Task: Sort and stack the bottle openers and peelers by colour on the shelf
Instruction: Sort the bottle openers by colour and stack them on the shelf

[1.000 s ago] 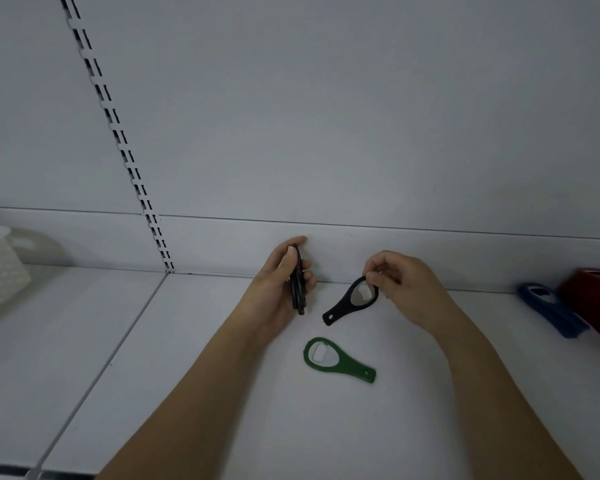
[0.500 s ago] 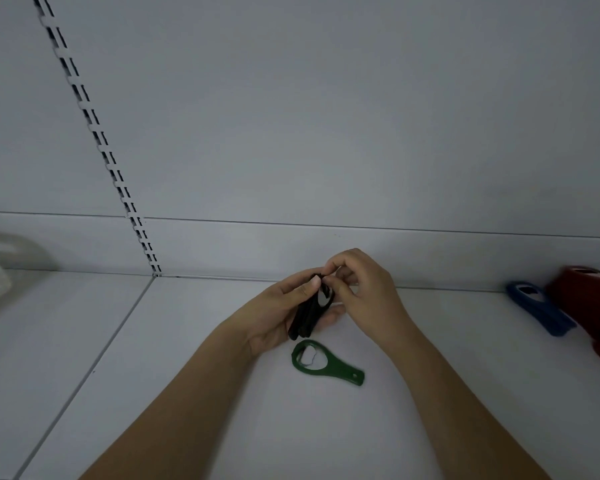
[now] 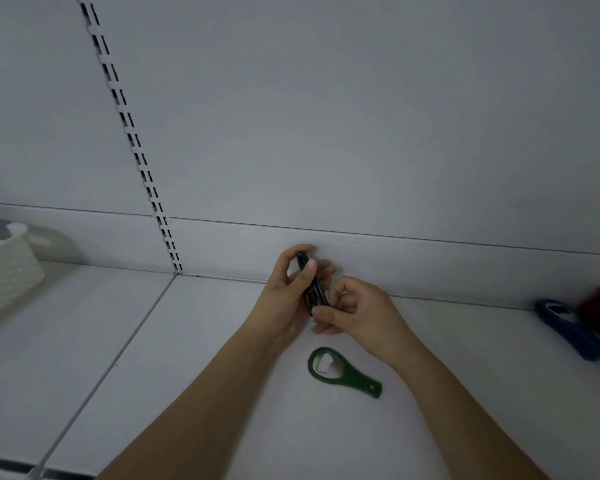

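Above the smooth white shelf (image 3: pixel 187 358), both hands grip flat black openers (image 3: pixel 310 289); left hand (image 3: pixel 284 299), right hand (image 3: pixel 357 313)

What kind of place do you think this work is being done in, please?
Probably a shop or stockroom shelving unit: a slotted upright runs up the back panel, the white shelf is metal-looking, and a white basket sits at its left.

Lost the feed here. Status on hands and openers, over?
Left hand grips black openers on edge. Right hand touches their lower end. Green opener flat on shelf, untouched. Nothing in the way.
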A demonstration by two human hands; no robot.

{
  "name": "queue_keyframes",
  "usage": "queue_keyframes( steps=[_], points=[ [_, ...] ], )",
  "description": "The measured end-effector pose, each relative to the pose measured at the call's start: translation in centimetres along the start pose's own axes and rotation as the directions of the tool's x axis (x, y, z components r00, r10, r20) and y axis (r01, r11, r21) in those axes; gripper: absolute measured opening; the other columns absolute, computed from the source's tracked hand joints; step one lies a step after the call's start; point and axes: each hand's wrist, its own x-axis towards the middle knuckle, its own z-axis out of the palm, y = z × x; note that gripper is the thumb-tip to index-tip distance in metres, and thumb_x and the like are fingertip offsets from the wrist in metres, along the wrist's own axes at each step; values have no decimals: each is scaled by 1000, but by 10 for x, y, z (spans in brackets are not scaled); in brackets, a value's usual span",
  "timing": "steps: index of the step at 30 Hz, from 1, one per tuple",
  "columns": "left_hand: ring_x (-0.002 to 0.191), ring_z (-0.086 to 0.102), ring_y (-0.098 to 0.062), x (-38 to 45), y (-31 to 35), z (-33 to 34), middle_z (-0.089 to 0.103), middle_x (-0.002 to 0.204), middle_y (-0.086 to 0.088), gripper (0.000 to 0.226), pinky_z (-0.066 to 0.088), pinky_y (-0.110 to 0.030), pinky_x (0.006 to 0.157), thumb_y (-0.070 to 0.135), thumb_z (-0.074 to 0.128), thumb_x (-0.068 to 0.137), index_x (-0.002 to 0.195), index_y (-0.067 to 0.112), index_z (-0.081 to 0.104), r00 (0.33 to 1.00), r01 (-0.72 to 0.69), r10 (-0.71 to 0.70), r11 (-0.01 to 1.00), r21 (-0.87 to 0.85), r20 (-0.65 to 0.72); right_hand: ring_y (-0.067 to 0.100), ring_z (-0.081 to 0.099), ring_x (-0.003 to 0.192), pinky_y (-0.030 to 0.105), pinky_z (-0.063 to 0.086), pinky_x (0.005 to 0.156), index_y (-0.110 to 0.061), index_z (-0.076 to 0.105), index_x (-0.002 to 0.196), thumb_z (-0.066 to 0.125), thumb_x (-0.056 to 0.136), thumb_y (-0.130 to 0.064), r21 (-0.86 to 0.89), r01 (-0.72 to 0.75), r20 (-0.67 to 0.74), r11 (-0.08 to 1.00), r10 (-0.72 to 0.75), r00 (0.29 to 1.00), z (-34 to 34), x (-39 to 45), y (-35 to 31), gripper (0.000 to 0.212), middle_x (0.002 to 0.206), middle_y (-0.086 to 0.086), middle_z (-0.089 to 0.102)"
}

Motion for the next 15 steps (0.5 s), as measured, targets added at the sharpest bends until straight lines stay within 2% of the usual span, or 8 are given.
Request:
queue_keyframes(
  steps=[3,7,8,10,12,15],
  points=[
    [125,59,-30,3,-3,-1,60,121,-22,34,47,-47,105,16,59,90,124,17,53,1000,5,-5,1000,-6,-24,32,74,75,38,60,73,-6,50,79,76,81,-4,19,-8,-36,1000,8,999,5,1,5,27,79,18,73],
    [125,58,-31,7,-6,6,60,115,-16,19,53,-50,94,30,44,103,119,20,46,989,70,-74,997,-35,-125,27,74,76,36,61,73,-8,52,79,79,79,-5,-30,18,-71,999,-21,997,6,3,8,27,78,14,74],
    [122,60,-30,9,-6,9,60,112,-14,20,54,-49,91,34,39,105,117,21,46,984,80,-82,997,-21,-158,28,74,76,38,61,74,-7,52,80,79,79,-4,-13,15,-67,1000,-16,998,6,3,8,27,79,14,74],
    [118,62,-28,11,-8,11,61,110,-13,25,53,-50,95,41,34,105,115,22,46,980,55,-40,996,71,-194,30,74,75,41,61,74,-6,51,80,77,80,-3,6,10,-58,1000,-9,998,5,3,7,27,79,16,74],
    [114,64,-26,11,-11,9,62,109,-13,29,50,-48,100,45,32,105,113,22,48,981,35,-5,987,155,-192,30,74,74,42,61,75,-6,50,80,77,80,-2,-17,10,-68,1000,-12,998,5,3,8,27,78,15,74],
    [109,63,-26,13,-12,10,62,107,-13,37,50,-46,98,53,34,99,111,23,50,987,39,-10,983,179,-161,28,74,74,42,61,77,-10,50,73,77,79,-1,-81,15,-74,997,-21,997,1,0,6,30,77,11,73]
  ],
)
